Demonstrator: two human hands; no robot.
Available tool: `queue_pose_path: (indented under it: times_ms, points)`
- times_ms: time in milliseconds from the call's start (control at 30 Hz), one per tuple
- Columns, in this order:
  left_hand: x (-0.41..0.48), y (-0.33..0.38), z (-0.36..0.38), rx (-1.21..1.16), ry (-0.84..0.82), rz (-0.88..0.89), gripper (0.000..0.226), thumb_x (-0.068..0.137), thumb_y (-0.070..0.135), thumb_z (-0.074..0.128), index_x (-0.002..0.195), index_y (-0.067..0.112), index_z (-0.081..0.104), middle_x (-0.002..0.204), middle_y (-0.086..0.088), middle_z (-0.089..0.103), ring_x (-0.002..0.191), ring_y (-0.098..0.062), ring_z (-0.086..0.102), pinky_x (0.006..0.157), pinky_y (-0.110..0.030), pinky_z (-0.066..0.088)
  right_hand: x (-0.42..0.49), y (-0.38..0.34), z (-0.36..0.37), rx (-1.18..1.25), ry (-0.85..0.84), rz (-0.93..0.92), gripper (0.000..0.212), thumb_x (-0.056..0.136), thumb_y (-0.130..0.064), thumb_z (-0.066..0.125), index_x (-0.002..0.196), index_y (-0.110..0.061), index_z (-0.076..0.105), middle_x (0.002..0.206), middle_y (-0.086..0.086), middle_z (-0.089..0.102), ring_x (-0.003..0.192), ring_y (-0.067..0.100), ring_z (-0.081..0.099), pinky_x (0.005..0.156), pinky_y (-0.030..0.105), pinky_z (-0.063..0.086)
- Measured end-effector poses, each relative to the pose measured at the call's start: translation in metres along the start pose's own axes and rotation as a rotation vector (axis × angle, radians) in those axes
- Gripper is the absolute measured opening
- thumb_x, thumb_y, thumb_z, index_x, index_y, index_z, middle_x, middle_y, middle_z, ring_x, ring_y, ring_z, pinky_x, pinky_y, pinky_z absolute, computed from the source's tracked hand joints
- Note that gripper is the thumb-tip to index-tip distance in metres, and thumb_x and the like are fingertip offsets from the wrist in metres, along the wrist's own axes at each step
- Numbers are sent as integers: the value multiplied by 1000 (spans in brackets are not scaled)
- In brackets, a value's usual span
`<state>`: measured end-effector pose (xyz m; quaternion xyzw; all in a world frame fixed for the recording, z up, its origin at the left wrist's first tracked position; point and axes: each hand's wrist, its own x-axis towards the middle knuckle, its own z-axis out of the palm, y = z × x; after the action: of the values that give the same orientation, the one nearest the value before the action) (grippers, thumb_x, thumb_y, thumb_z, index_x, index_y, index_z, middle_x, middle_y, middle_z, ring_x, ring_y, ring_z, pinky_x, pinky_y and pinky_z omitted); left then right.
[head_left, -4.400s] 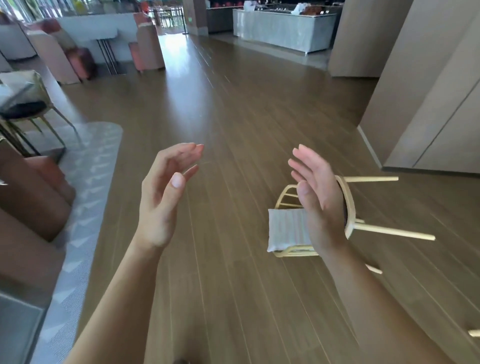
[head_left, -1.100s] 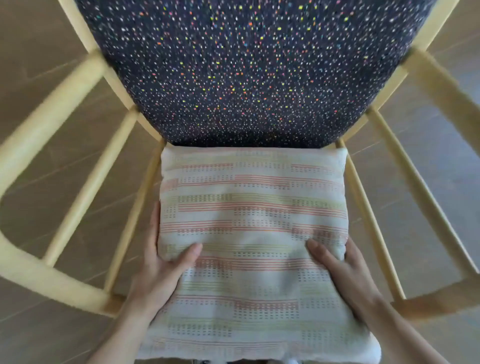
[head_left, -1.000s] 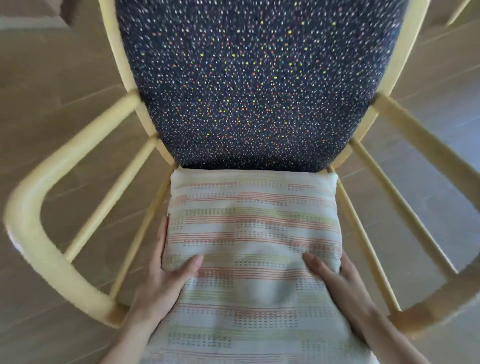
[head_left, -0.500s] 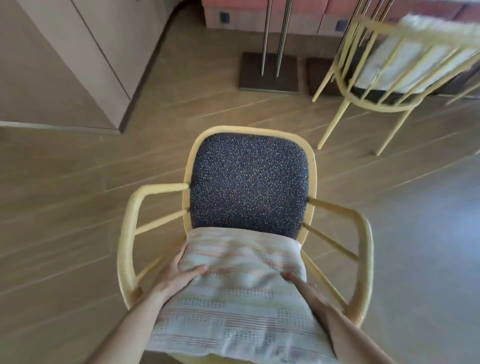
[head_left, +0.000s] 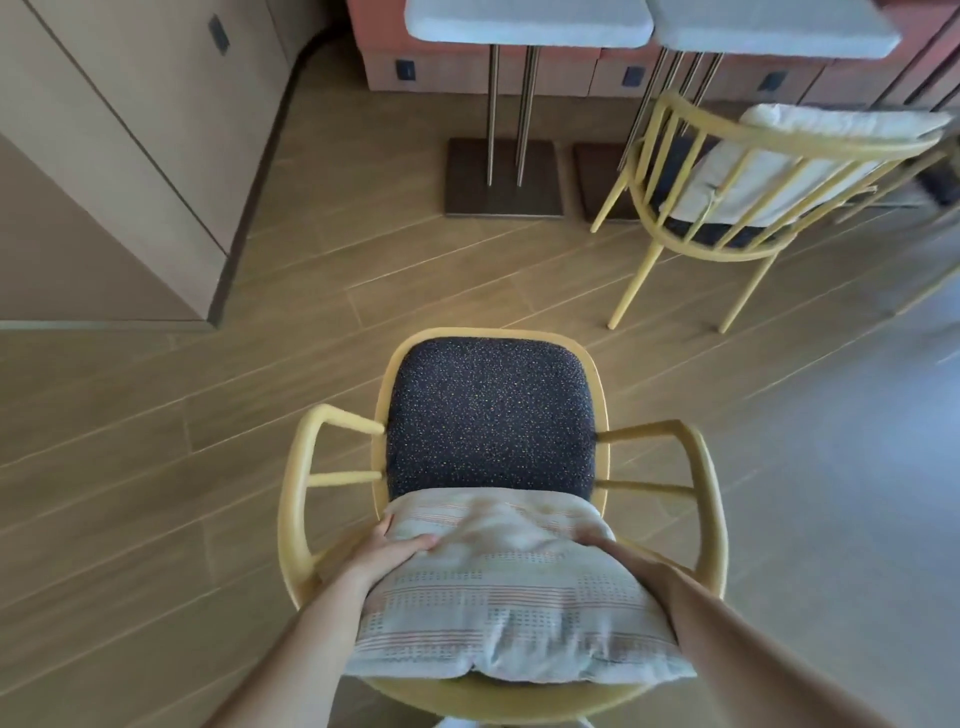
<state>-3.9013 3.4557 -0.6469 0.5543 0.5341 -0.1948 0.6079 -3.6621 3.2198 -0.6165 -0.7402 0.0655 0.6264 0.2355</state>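
A yellow wooden armchair (head_left: 293, 499) with a dark speckled seat (head_left: 488, 415) stands upright right below me. A pale cushion (head_left: 509, 597) with thin red and green stripes leans against the chair's back, nearest to me. My left hand (head_left: 387, 553) grips the cushion's left edge, thumb on its face and fingers behind. My right hand (head_left: 623, 558) holds the right edge; most of its fingers are hidden behind the cushion.
A second yellow chair (head_left: 727, 208) with a white cushion stands at the back right. Two white-topped tables (head_left: 524, 21) on metal posts with dark square bases (head_left: 501, 176) stand at the back. A beige cabinet wall (head_left: 130, 156) runs along the left. Wooden plank floor all round.
The chair lay on its side on the floor at first; now it stands upright. My head has pulled back and up, so the chair looks smaller. Both hands stay on the cushion's edges.
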Motion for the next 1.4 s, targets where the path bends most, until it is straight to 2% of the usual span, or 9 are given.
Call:
queue_pose_path:
  times_ms: [133,267,467,633,833,967,1067,1267,1400]
  points:
    - [12,26,-1,22,-31,-31,107,79,47,92,165,23,34,153,-19,56,138,-38,56,118,-47,42,5,-22,-24,21,-11,85,60,89,-52,75,127,-7,69,132,20,70,127,34,63,117,44,42]
    - [19,38,-4,51,-45,-107,94,90,48,81,167,25,30,156,-18,54,138,-36,56,111,-40,46,19,-22,-32,119,-23,115,62,81,-48,83,126,-6,72,123,21,75,121,36,68,114,46,46]
    - [18,41,-8,88,-57,-118,81,91,58,76,159,29,44,141,-9,64,124,-30,64,113,-45,48,21,-37,-37,-82,-57,82,64,96,-56,62,134,-5,64,134,24,68,128,40,63,115,49,45]
    - [-4,55,-4,306,-2,-26,63,99,67,58,156,43,45,134,5,57,118,-21,59,105,-41,45,11,-47,-41,-362,81,-109,55,94,-67,58,127,-23,66,114,11,75,96,29,73,91,41,59]
    - [-42,65,27,441,67,326,23,105,58,55,123,50,66,128,21,63,132,-17,55,111,-46,40,-15,-46,-15,-782,171,-439,62,98,-69,48,145,-31,56,144,3,61,129,28,59,105,42,47]
    - [-64,51,43,739,214,511,43,100,73,47,130,49,68,138,20,66,127,-18,62,89,-32,41,-39,-27,14,-1081,338,-616,63,100,-70,27,145,-34,52,139,1,61,130,27,57,108,53,48]
    - [-81,36,52,871,341,676,60,96,77,39,139,43,64,148,13,62,132,-20,60,98,-37,45,-53,-6,40,-1118,523,-737,66,97,-68,19,145,-35,51,148,-1,57,138,28,50,114,50,35]
    - [-122,-19,60,1032,449,1035,63,86,64,73,136,27,70,139,-4,66,124,-30,61,108,-51,47,-75,53,78,-1049,686,-1066,73,96,-65,49,151,-18,47,149,7,54,139,29,47,124,49,27]
    - [-135,-46,59,1183,450,1131,63,80,70,77,123,25,76,116,-2,69,104,-27,66,93,-45,53,-80,92,82,-1050,870,-1245,67,91,-69,56,129,-15,62,123,10,64,110,33,58,97,49,49]
